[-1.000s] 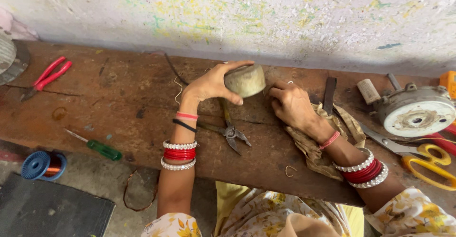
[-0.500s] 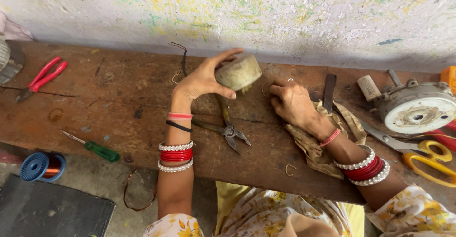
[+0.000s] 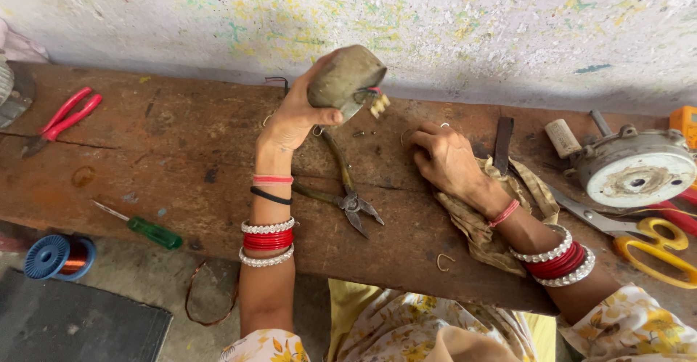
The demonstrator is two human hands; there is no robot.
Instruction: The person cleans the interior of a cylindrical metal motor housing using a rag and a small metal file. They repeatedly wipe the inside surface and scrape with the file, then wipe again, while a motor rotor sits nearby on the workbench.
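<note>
My left hand (image 3: 296, 119) holds a round, dull brown metal part (image 3: 343, 80) lifted above the wooden bench (image 3: 167, 151), tilted, with a small white connector and wires hanging from its right side. My right hand (image 3: 443, 159) rests on the bench with its fingers curled down on the wood, beside a dirty tan rag (image 3: 485, 220) under the wrist. Bare-handled pliers (image 3: 347, 191) lie open on the bench between the two arms.
Red-handled pliers (image 3: 62, 119) lie at the far left, a green-handled screwdriver (image 3: 149, 230) near the front edge. A blue spool of copper wire (image 3: 56, 257) sits on the floor. Right: a round motor housing (image 3: 632, 169), yellow-handled scissors (image 3: 639, 242), a dark flat file (image 3: 502, 143).
My left hand has raised the round metal part higher and tipped it, away from my right hand. My right hand has stayed on the bench.
</note>
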